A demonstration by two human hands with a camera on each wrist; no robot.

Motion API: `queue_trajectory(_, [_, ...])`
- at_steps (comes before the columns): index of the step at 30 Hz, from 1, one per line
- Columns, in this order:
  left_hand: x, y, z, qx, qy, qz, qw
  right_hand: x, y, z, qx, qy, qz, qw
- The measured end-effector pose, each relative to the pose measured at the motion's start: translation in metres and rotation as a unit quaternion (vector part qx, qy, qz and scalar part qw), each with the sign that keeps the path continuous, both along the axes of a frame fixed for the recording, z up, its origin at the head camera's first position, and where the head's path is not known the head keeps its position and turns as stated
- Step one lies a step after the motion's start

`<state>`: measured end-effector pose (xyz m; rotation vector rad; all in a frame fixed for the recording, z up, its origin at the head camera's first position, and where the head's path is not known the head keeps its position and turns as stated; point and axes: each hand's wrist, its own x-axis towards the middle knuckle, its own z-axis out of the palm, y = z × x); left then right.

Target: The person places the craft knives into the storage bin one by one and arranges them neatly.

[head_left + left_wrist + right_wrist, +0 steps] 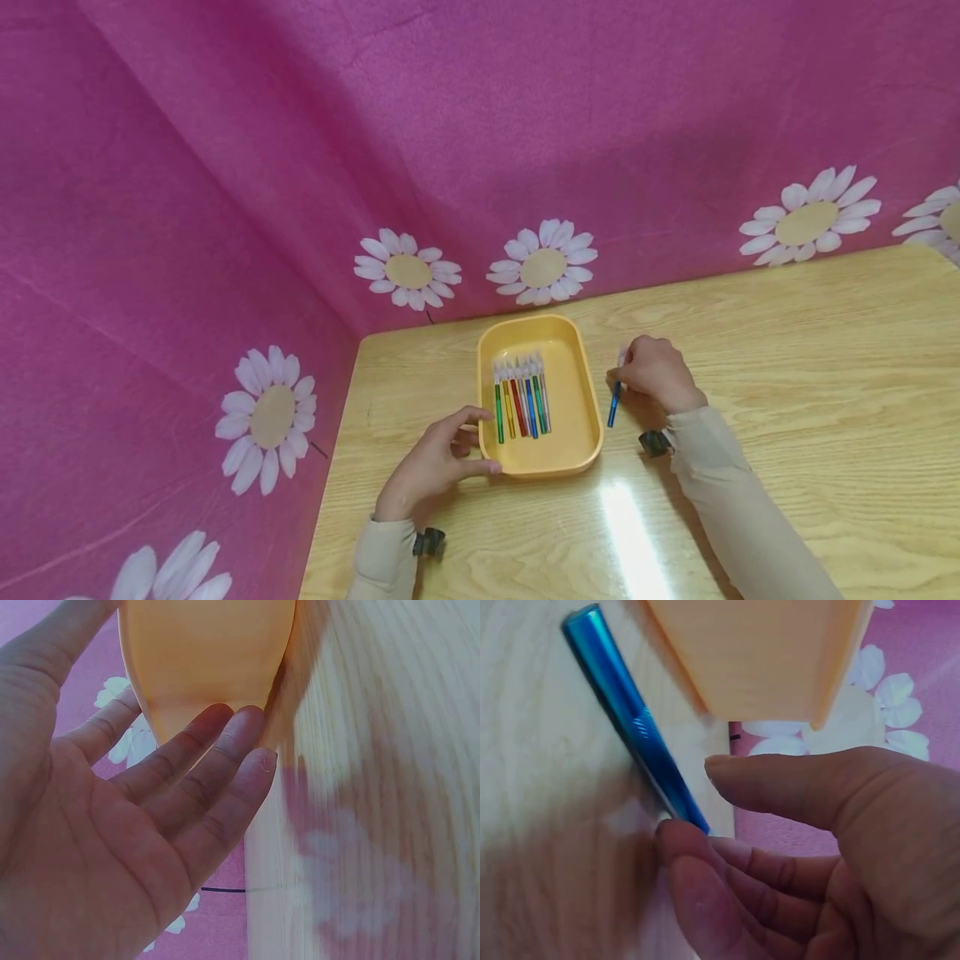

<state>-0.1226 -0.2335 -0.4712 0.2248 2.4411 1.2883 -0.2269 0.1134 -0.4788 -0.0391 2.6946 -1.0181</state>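
Blue pen [614,403]: it is lying on the wooden table [787,400] just to the right of the yellow tray [577,433], its near end pointing toward the person, and it is being pinched at its far end.
Right hand [658,373]: the fingers [705,862] are being curled round the pen's upper end, with the thumb arched above; the barrel [626,712] is being held low against the tabletop.
Left hand [431,467]: it is being held spread, fingers straight, with the fingertips [240,742] resting against the tray's near left corner and the thumb along its front rim; nothing is being gripped.
Tray contents: a row of coloured pens [520,400] is being kept in the left half, side by side.
Risk of slip: the pen is being held only near one end, so it is judged likely to swing or drop if lifted quickly.
Risk of tray shift: the tray is being steadied by fingertips alone, so a knock from the pen could be sliding it.
Hidden: the pen's cap end is being covered by the right hand; a pale patch beside it cannot be identified.
Hard to read: the table surface in the left wrist view is being blurred by a pink reflection.
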Motion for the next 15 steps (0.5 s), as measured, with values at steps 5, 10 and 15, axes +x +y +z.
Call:
queue_trajectory(5, [-0.0005, 0.0000, -0.0006, 0.003, -0.001, 0.000, 1.0000, 0.0004, -0.0009, -0.0036, 0.006, -0.003, 0.001, 1.000])
queue_trajectory(10, [-0.0005, -0.0001, -0.0013, 0.006, -0.003, 0.001, 1.0000, 0.0013, 0.0007, -0.0046, 0.013, 0.005, 0.010, 1.000])
queue_trajectory(15, [0.0000, -0.0003, -0.0008, 0.002, -0.002, 0.002, 1.0000, 0.0026, 0.0033, -0.0044, 0.019, 0.017, 0.006, 1.000])
